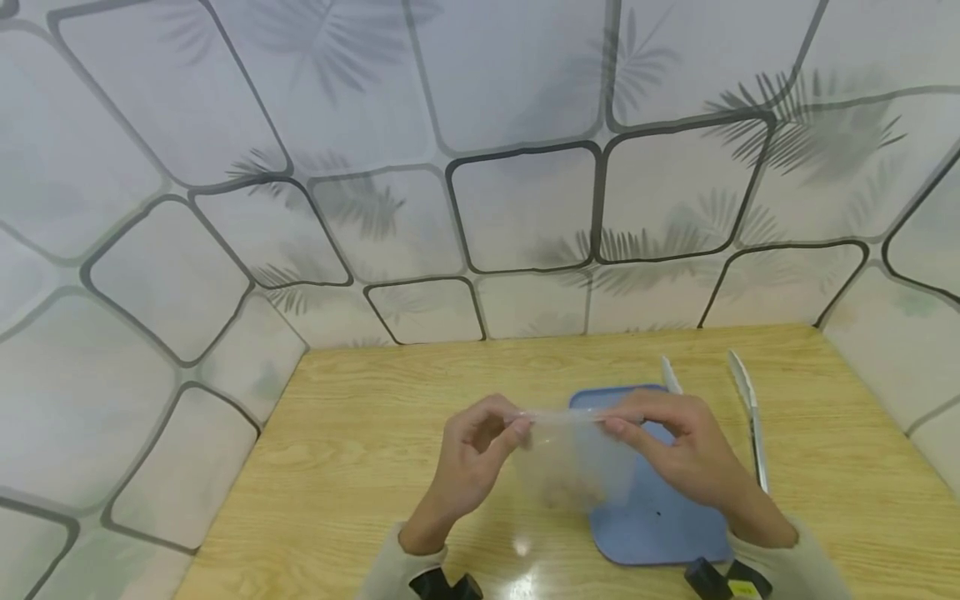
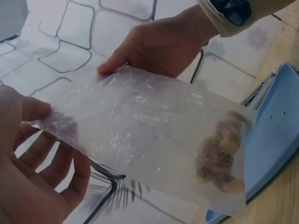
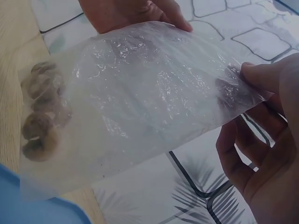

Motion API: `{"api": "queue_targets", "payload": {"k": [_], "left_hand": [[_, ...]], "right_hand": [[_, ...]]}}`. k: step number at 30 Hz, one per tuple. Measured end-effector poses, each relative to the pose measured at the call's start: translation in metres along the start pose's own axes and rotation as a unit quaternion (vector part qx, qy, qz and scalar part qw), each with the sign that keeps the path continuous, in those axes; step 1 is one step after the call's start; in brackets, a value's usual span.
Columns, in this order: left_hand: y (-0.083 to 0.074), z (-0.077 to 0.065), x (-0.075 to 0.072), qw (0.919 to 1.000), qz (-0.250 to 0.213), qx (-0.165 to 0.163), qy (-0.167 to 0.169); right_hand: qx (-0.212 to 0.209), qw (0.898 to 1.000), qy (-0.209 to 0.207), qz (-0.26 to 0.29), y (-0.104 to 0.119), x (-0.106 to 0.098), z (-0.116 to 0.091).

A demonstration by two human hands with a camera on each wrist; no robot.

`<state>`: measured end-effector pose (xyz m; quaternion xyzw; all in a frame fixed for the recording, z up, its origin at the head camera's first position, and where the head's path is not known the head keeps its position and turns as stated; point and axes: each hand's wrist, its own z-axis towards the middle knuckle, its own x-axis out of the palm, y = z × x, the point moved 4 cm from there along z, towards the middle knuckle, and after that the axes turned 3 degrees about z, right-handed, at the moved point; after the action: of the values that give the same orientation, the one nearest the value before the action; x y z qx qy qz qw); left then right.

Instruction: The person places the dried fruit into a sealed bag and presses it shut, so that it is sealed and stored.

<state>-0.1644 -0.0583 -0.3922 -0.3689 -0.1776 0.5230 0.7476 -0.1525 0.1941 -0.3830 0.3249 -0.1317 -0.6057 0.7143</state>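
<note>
A clear plastic bag (image 1: 573,458) hangs between both hands, above the table and partly over the blue cutting board (image 1: 660,521). My left hand (image 1: 476,454) pinches one top corner between thumb and fingers. At the opposite top corner my right hand (image 1: 686,446) pinches the rim the same way. Several brown, roundish pieces (image 2: 219,156) lie at the bottom of the bag, blurred through the plastic; their kind I cannot tell. In the right wrist view the same pieces (image 3: 42,114) gather at the bag's lower end.
Right of the board lie metal tongs (image 1: 750,417), pointing away from me. A white, blade-like thing (image 1: 671,375) sticks out past the board's far edge, partly hidden by my right hand. Behind the wooden table (image 1: 360,442) stands a patterned backdrop (image 1: 525,208).
</note>
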Motion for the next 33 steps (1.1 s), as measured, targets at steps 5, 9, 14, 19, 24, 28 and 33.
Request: {"api": "queue_targets", "payload": {"k": [5, 9, 14, 19, 24, 28, 33], "left_hand": [[-0.001, 0.000, 0.002, 1.0000, 0.001, -0.007, 0.005], [-0.001, -0.001, 0.004, 0.9996, 0.009, -0.028, 0.007], [-0.001, -0.002, 0.005, 0.9991, 0.021, -0.038, 0.001], [-0.002, -0.003, 0.005, 0.9990, 0.035, -0.028, 0.004], [-0.008, -0.002, 0.009, 0.9983, 0.057, 0.011, 0.010], [-0.010, -0.002, 0.011, 0.9985, 0.053, 0.010, 0.009], [-0.007, -0.004, 0.016, 0.9989, 0.033, -0.028, 0.017]], "right_hand": [[-0.033, 0.999, -0.003, 0.000, 0.001, 0.001, 0.000], [-0.036, 0.999, -0.008, -0.013, 0.003, 0.003, 0.001], [-0.017, 0.999, -0.018, -0.027, 0.003, 0.006, 0.001], [-0.011, 0.999, -0.020, -0.039, 0.003, 0.008, 0.001], [-0.022, 0.999, -0.006, -0.043, 0.007, 0.009, 0.001], [-0.028, 0.999, -0.002, -0.035, 0.010, 0.010, 0.002], [-0.012, 0.999, -0.004, -0.053, 0.011, 0.011, 0.002]]}}
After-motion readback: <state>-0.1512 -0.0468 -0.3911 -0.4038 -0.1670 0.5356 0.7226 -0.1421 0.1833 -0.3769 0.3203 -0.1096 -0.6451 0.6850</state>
